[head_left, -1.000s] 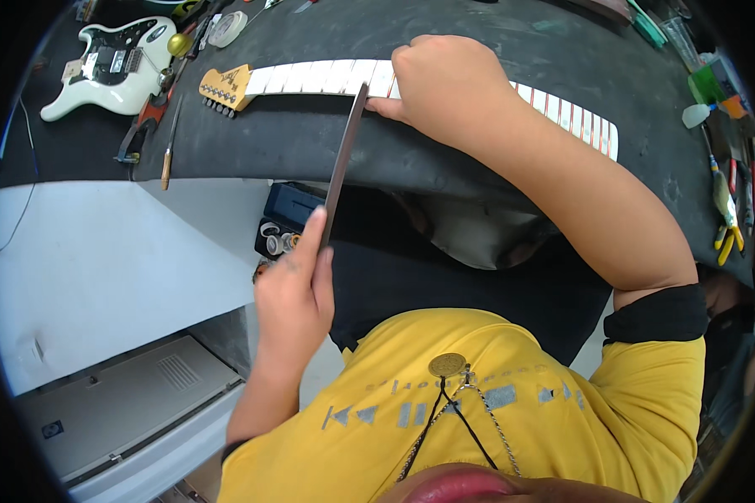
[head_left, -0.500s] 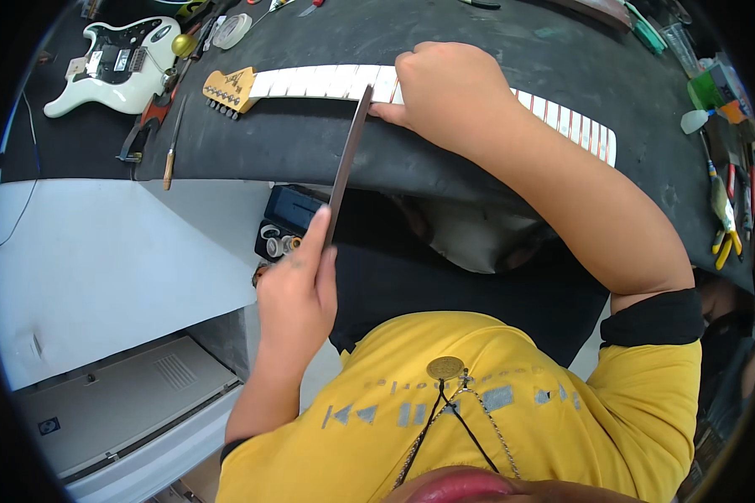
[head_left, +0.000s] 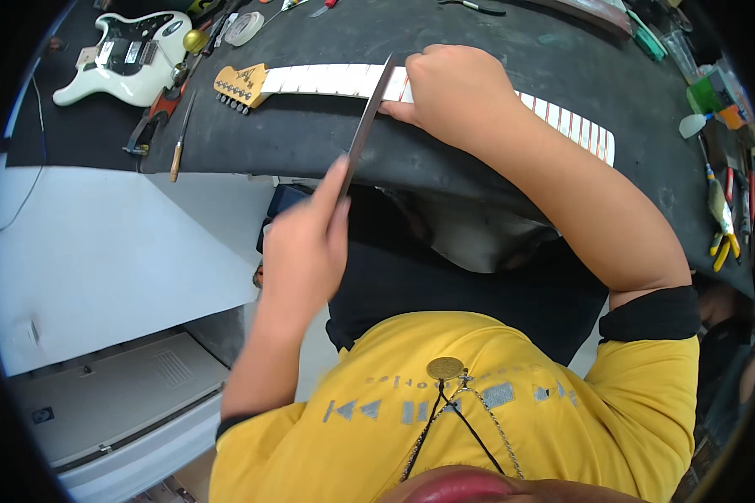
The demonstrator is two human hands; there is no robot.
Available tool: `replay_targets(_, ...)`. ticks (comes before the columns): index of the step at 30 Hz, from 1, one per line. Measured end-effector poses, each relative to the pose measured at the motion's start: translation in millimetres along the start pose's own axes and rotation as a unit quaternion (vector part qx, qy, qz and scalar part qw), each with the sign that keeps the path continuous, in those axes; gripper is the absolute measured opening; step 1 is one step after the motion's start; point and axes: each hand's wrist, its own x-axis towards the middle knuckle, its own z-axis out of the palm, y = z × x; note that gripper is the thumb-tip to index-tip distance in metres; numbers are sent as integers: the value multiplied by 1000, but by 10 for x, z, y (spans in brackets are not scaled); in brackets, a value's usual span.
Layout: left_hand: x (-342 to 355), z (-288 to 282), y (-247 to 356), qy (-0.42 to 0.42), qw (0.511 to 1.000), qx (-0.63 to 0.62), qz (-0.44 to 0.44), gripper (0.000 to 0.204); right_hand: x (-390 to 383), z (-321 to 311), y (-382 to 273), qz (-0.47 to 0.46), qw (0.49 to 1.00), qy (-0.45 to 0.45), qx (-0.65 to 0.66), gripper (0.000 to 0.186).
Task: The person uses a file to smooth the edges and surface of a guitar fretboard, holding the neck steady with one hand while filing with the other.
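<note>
Head view showed the left hand (head_left: 304, 226), slightly blurred, closed around the near end of a long file-like metal bar (head_left: 366, 126), its index finger laid along it. The bar's far part crossed the guitar neck (head_left: 323, 79), which lay on the dark worktop (head_left: 243, 138). Just beside it, the right hand (head_left: 461, 84) was curled over the neck, thumb at the near edge; how its hidden fingertips pressed, I could not tell. A sideways slip could have scraped that thumb; a tilted stroke, scored the white fretboard face; a loosened hold, let the neck rock. A white guitar body (head_left: 129, 63) lay well apart.
</note>
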Motion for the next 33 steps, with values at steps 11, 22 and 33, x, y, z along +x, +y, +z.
replay_targets(11,-600,-206,170,-17,988,-131,-75,56,14,-19,-21,-1,1000,-3,-6,61)
replay_targets(22,318,16,74,-50,968,-213,-125,49,12,15,-36,-30,999,5,35,58)
replay_targets(33,-609,-75,49,-44,974,-177,-132,52,-13,-32,-34,-16,1000,7,26,60)
